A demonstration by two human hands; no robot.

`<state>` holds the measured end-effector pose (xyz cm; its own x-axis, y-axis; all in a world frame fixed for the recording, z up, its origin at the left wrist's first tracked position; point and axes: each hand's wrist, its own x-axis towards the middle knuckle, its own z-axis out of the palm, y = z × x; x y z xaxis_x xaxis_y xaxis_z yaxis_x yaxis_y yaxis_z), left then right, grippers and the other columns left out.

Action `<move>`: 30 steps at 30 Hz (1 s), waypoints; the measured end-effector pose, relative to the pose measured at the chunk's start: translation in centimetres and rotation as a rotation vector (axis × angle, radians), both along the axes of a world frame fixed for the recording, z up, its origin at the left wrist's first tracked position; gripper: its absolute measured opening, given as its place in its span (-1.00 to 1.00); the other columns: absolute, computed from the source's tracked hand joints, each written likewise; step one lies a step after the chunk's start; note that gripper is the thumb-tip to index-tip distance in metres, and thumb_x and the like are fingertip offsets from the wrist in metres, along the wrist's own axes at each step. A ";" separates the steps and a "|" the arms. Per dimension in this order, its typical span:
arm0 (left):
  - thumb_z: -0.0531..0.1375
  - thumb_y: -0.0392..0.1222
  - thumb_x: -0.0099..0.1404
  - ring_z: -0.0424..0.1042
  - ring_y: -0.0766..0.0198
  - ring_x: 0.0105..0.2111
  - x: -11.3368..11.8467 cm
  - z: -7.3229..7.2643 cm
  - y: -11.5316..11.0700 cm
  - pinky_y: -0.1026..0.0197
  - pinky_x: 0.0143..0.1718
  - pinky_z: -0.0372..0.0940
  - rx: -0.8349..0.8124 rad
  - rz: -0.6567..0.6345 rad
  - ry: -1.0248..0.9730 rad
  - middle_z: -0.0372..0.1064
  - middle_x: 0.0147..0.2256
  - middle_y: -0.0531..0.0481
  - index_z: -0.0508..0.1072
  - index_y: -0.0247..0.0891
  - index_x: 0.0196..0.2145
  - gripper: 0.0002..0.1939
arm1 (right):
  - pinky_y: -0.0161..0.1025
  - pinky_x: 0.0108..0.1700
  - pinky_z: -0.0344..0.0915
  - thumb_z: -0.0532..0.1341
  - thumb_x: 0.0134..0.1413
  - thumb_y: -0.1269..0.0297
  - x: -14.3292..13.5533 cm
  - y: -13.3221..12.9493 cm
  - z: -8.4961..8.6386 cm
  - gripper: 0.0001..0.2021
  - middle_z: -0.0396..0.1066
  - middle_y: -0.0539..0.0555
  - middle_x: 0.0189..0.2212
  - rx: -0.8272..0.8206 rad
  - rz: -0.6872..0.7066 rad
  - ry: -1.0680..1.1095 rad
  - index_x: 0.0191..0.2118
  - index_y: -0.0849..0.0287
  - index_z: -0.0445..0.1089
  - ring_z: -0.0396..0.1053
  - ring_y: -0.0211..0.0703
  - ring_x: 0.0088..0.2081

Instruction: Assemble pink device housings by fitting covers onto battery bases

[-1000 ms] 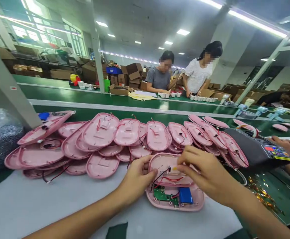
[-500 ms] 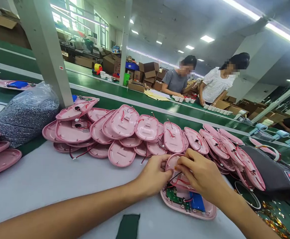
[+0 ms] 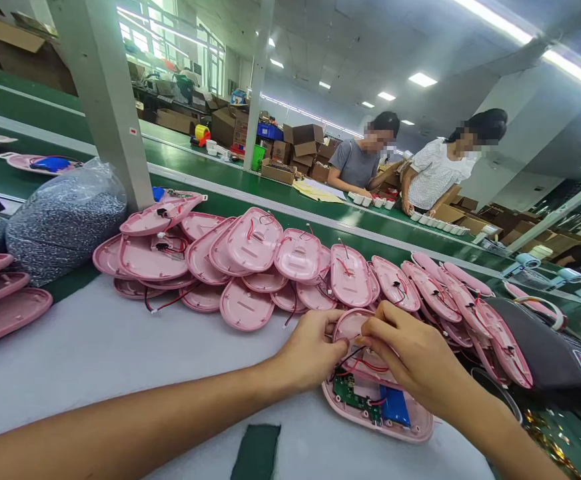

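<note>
Left grip (image 3: 313,350) closed on pink shell (image 3: 351,325), right grip (image 3: 410,343) pinched inside

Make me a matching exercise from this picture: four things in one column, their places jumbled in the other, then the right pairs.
Things
1. Left hand
2. Blue battery pack
3. Clear bag of small grey parts
4. Black machine

Places
A. At the right end of the pile of pink shells
B. In the lower pink shell, beside the green circuit board
C. At the edge of the upper pink shell
D. Near the foot of the metal post

Pairs: 1-C, 2-B, 3-D, 4-A
</note>
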<state>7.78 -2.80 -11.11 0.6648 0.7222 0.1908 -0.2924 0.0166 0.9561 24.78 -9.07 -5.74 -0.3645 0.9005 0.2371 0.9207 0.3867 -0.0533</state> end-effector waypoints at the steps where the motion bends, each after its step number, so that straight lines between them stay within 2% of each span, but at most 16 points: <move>1: 0.11 -0.43 0.07 0.35 0.28 -0.33 0.0 0.0 0.0 0.36 -0.38 0.22 0.003 -0.007 -0.009 0.45 -0.29 -0.02 0.51 -0.36 -0.13 -0.61 | -0.27 -0.35 0.08 -0.06 0.37 0.23 -0.2 0.1 -0.2 -0.72 0.23 0.06 -0.34 0.023 -0.003 -0.039 -0.28 0.13 0.34 0.23 -0.20 -0.34; 6: 0.08 -0.44 0.05 0.31 0.32 -0.41 -0.2 0.3 -0.2 0.38 -0.45 0.16 0.016 -0.001 0.006 0.40 -0.37 0.00 0.50 -0.37 -0.19 -0.64 | -0.28 -0.42 0.01 -0.01 0.33 0.28 -0.7 0.8 -1.1 -0.77 0.27 0.07 -0.37 0.204 -0.015 -0.171 -0.29 0.13 0.36 0.26 -0.17 -0.35; 9: 0.08 -0.43 0.06 0.30 0.34 -0.46 -0.3 0.5 -0.5 0.38 -0.48 0.14 0.015 0.020 0.020 0.36 -0.42 0.03 0.49 -0.38 -0.24 -0.69 | -0.26 -0.42 0.00 0.07 0.27 0.26 -0.7 1.0 -1.0 -0.81 0.30 0.06 -0.39 0.244 -0.029 -0.181 -0.34 0.14 0.36 0.27 -0.17 -0.35; 14: 0.10 -0.41 0.05 0.33 0.31 -0.42 -0.2 0.5 -0.6 0.36 -0.44 0.20 0.009 0.023 0.003 0.37 -0.40 0.02 0.51 -0.36 -0.21 -0.66 | -0.25 -0.33 0.09 0.20 0.18 0.24 -0.6 1.1 -0.4 -0.84 0.33 0.01 -0.39 0.111 -0.099 0.025 -0.41 0.14 0.36 0.30 -0.19 -0.33; 20: 0.13 -0.35 0.05 0.37 0.24 -0.37 -0.1 -0.2 -0.2 0.33 -0.42 0.24 -0.033 0.047 0.028 0.41 -0.35 -0.04 0.50 -0.37 -0.15 -0.62 | -0.26 -0.30 0.16 0.06 0.30 0.25 0.2 1.2 0.4 -0.81 0.31 0.03 -0.32 -0.117 -0.026 0.201 -0.34 0.12 0.34 0.28 -0.21 -0.32; 25: 0.12 -0.38 0.04 0.36 0.25 -0.35 -0.1 -0.3 -0.1 0.34 -0.41 0.25 0.006 0.053 0.035 0.43 -0.32 -0.06 0.50 -0.37 -0.14 -0.60 | -0.28 -0.31 0.17 0.06 0.31 0.23 0.1 0.7 0.7 -0.81 0.26 0.02 -0.33 -0.104 -0.017 0.119 -0.31 0.10 0.35 0.27 -0.23 -0.33; 30: 0.10 -0.41 0.03 0.36 0.28 -0.37 -0.1 0.3 -0.3 0.35 -0.39 0.27 -0.027 0.033 -0.001 0.42 -0.34 -0.04 0.51 -0.39 -0.17 -0.62 | -0.28 -0.34 0.13 0.08 0.29 0.27 -0.5 0.8 0.1 -0.84 0.25 0.04 -0.33 0.008 -0.054 -0.015 -0.30 0.11 0.36 0.26 -0.20 -0.33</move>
<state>7.71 -3.06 -10.78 0.6405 0.7485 0.1718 -0.2945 0.0328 0.9551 24.25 -8.28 -5.63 -0.3190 0.9170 0.2395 0.9409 0.3367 -0.0359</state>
